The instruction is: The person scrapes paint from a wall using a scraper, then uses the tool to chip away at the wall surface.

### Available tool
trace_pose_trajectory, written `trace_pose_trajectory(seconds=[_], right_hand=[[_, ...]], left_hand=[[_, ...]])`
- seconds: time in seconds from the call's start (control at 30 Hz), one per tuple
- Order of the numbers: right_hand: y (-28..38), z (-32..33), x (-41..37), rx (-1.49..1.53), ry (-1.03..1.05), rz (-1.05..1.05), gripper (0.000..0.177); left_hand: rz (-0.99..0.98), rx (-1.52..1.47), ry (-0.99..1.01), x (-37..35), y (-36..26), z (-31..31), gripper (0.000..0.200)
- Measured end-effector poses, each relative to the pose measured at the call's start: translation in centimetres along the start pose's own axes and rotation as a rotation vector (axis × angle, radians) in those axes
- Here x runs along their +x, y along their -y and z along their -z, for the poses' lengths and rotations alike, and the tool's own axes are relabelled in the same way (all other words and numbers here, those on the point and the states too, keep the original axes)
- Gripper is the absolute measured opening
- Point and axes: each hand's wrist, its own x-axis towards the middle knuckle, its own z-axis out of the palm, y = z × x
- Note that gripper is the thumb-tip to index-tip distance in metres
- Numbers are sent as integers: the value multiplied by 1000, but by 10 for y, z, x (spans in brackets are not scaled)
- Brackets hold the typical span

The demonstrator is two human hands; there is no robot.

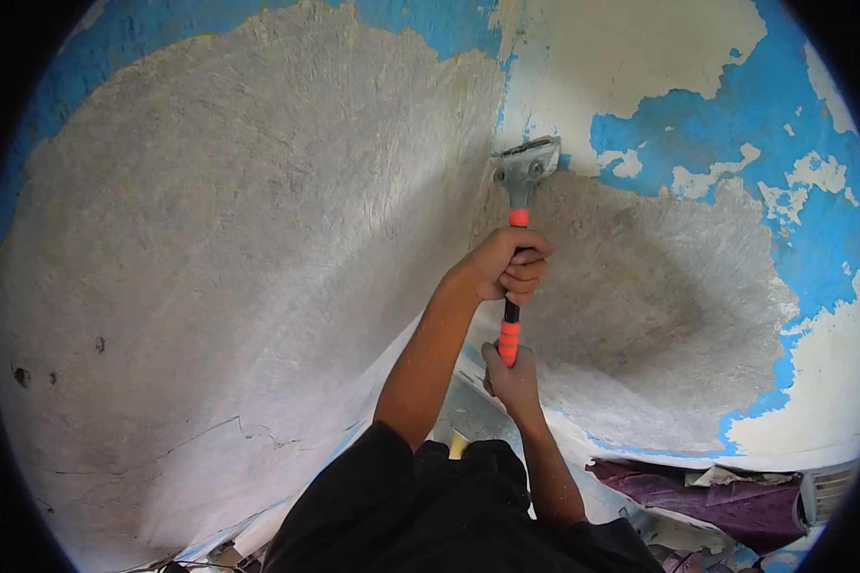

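Note:
A long-handled wall scraper [520, 196] with a black and orange handle and a metal head stands nearly upright before me. Its wide blade is up against the wall near the inner corner, at the lower border of the remaining white and blue coating. My left hand [514, 265] is wrapped round the upper part of the handle, below the orange collar. Lower down, my right hand [514, 380] is closed round the orange end of the grip. Bare grey-white plaster [258, 210] surrounds the tool on both sides of the corner.
Flaking blue paint [678, 134] and white patches cover the upper right wall. A purple sheet [712, 501] lies along the wall's foot at lower right, beside a slatted white object [829, 495]. Small holes and a crack mark the left wall.

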Motion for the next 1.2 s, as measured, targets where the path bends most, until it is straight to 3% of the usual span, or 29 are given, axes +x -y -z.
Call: trace_pose_trajectory(seconds=[0.23, 0.33, 0.43, 0.63, 0.73, 0.83, 0.93, 1.13, 1.2], right_hand=[[6, 9, -24, 17, -28, -121, 28], [16, 9, 1, -99, -20, -21, 28], [3, 13, 7, -80, -22, 21, 29], [0, 24, -10, -108, -35, -68, 30], [9, 19, 13, -81, 20, 59, 27], [-4, 27, 12, -145, -36, 96, 27], [-8, 30, -6, -40, -6, -41, 27], [-8, 34, 26, -183, -4, 123, 27], [-13, 41, 15, -161, -12, 62, 26]], left_hand=[[51, 18, 1, 1, 21, -15, 47], [-38, -72, 74, 3, -3, 2, 47], [-68, -34, -2, 2, 0, -2, 47], [20, -76, 19, 10, 21, -8, 47], [-67, -53, 78, 6, -8, -3, 47], [-128, -49, -34, 9, 7, -6, 46], [-42, 12, -33, 10, 24, -20, 46], [-151, -60, -19, 14, 3, -2, 46], [-115, -36, -61, 15, 14, -10, 46]])
